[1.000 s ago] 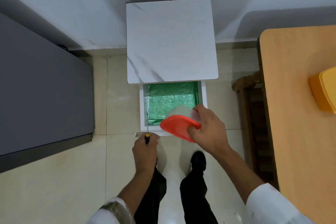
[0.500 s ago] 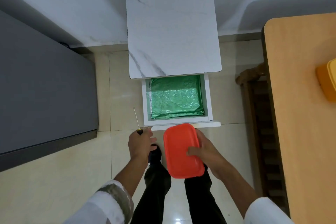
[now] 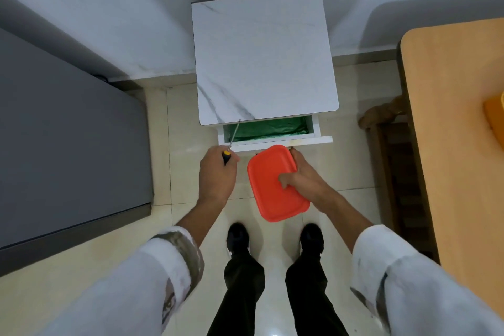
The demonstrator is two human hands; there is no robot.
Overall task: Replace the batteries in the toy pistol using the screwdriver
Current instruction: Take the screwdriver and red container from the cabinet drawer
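My left hand (image 3: 216, 174) is closed around a screwdriver (image 3: 230, 146) with a black and yellow handle; its thin metal shaft points up toward the drawer. My right hand (image 3: 304, 176) grips a box with an orange lid (image 3: 274, 185), thumb on top of the lid, just in front of the drawer. The white drawer (image 3: 275, 142) of the marble-topped cabinet (image 3: 263, 54) is only slightly out, and a strip of green lining shows inside. No toy pistol or batteries are visible.
A grey appliance top (image 3: 68, 144) fills the left side. An orange-brown wooden table (image 3: 458, 131) stands on the right with a yellow object (image 3: 495, 117) at the frame edge. A wooden chair (image 3: 387, 128) sits beside the table. My two feet stand on the tiled floor below.
The drawer has slid most of the way back into the cabinet. The orange-lidded box has come out of the drawer and now sits level in my right hand. My left hand moved up to the drawer front.
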